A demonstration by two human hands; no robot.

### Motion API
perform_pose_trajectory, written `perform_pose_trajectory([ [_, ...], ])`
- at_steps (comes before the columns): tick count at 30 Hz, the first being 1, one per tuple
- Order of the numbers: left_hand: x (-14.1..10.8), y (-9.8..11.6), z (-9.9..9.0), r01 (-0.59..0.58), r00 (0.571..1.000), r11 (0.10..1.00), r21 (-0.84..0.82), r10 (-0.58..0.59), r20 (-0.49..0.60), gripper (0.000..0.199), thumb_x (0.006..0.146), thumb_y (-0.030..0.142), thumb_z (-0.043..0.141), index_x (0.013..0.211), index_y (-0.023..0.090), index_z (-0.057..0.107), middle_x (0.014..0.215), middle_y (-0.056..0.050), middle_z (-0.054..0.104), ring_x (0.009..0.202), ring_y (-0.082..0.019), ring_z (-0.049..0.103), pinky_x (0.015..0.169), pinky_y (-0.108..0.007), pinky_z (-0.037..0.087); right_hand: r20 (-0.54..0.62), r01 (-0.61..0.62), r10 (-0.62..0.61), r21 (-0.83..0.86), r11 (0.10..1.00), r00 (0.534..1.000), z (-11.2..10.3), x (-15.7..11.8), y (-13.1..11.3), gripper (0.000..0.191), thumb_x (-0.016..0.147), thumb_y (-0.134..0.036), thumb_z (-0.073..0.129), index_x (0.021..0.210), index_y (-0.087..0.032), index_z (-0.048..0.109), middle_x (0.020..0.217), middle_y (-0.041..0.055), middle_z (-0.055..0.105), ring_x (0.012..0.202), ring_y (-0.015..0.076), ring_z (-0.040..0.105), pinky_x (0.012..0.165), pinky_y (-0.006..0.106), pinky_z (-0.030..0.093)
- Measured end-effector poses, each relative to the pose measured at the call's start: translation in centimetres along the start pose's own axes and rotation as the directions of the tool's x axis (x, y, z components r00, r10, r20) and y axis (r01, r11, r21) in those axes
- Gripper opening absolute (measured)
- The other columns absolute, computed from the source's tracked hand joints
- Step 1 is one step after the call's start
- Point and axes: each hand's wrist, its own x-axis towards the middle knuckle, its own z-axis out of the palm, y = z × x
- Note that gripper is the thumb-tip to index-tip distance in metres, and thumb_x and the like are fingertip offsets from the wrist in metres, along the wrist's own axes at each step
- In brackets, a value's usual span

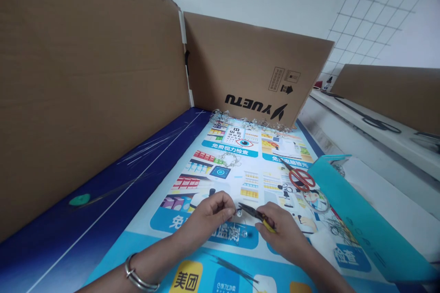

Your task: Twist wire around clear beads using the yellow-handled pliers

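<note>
My left hand (218,210) is closed, with thumb and fingertips pinched on a thin wire carrying clear beads (239,213). Just right of it, my right hand (280,229) grips yellow-handled pliers (252,211), whose dark jaws point left toward the left fingertips. Another clear bead (244,234) hangs below, between the hands. Whether the jaws touch the wire is too small to tell. A bundle of dark wires (235,269) lies on the printed sheet in front of the hands.
Red-handled scissors (301,179) and a roll of clear tape or wire (316,201) lie to the right, beside a teal box (371,224). Wire-and-bead pieces (254,124) line the base of the cardboard wall (254,64). A green item (79,199) lies left.
</note>
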Motion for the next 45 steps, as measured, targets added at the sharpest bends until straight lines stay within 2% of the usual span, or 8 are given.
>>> perform_pose_trajectory([
  [5, 0.00, -0.08, 0.00, 0.005, 1.000, 0.999, -0.032, -0.005, -0.011, 0.011, 0.081, 0.027, 0.053, 0.077, 0.017, 0.053, 0.069, 0.002, 0.051, 0.066, -0.012, 0.045, 0.062, -0.024, 0.035, 0.013, 0.063, -0.063, -0.043, 0.997, 0.998, -0.02, -0.15, -0.26, 0.016, 0.077, -0.024, 0.053, 0.093, -0.023, 0.057, 0.086, 0.0022, 0.056, 0.079, 0.0168, 0.052, 0.066, 0.026, 0.038],
  [12, -0.06, 0.14, 0.08, 0.007, 0.999, 0.998, -0.058, -0.010, -0.036, 0.014, 0.082, 0.029, 0.054, 0.076, 0.017, 0.051, 0.069, 0.002, 0.048, 0.065, -0.012, 0.043, 0.061, -0.023, 0.034, 0.016, 0.107, -0.106, -0.055, 0.993, 0.994, -0.06, -0.12, -0.16, 0.015, 0.078, -0.023, 0.051, 0.091, -0.023, 0.058, 0.085, 0.0032, 0.056, 0.078, 0.0173, 0.052, 0.064, 0.026, 0.038],
  [23, 0.04, 0.24, 0.02, 0.000, 1.000, 0.998, -0.067, -0.001, -0.026, 0.010, 0.083, 0.025, 0.052, 0.077, 0.017, 0.051, 0.070, 0.002, 0.050, 0.066, -0.011, 0.045, 0.063, -0.024, 0.035, 0.002, 0.000, 0.000, 0.003, 1.000, 1.000, 0.38, -0.05, 0.06, 0.015, 0.077, -0.025, 0.054, 0.091, -0.022, 0.057, 0.080, 0.0004, 0.054, 0.068, 0.0142, 0.050, 0.059, 0.025, 0.036],
  [32, 0.12, -0.15, 0.06, 0.005, 0.999, 0.999, -0.054, -0.008, -0.039, 0.010, 0.083, 0.025, 0.052, 0.077, 0.017, 0.051, 0.070, 0.003, 0.048, 0.065, -0.011, 0.043, 0.061, -0.023, 0.034, 0.043, -0.002, -0.001, 0.070, 0.998, 0.999, 0.20, -0.10, -0.54, 0.010, 0.076, -0.022, 0.054, 0.086, -0.022, 0.055, 0.079, -0.0005, 0.053, 0.070, 0.0140, 0.050, 0.061, 0.024, 0.036],
  [38, 0.25, -0.54, 0.02, 0.013, 0.999, 0.999, -0.041, -0.015, -0.035, 0.008, 0.082, 0.024, 0.052, 0.078, 0.017, 0.051, 0.069, 0.002, 0.049, 0.066, -0.011, 0.043, 0.061, -0.023, 0.034, 0.062, 0.001, -0.001, -0.005, 1.000, 0.998, 0.12, -0.33, -0.89, 0.010, 0.077, -0.021, 0.053, 0.086, -0.023, 0.054, 0.080, -0.0007, 0.053, 0.072, 0.0145, 0.050, 0.061, 0.024, 0.036],
  [45, 0.11, -0.57, 0.05, 0.013, 0.999, 1.000, -0.012, -0.014, -0.034, 0.007, 0.083, 0.022, 0.051, 0.079, 0.017, 0.050, 0.071, 0.003, 0.048, 0.066, -0.010, 0.042, 0.060, -0.023, 0.033, -0.006, 0.023, -0.024, -0.110, 0.994, 1.000, 0.43, -0.54, -0.68, 0.013, 0.079, -0.023, 0.050, 0.092, -0.023, 0.054, 0.087, 0.0012, 0.054, 0.081, 0.0171, 0.050, 0.068, 0.026, 0.037],
])
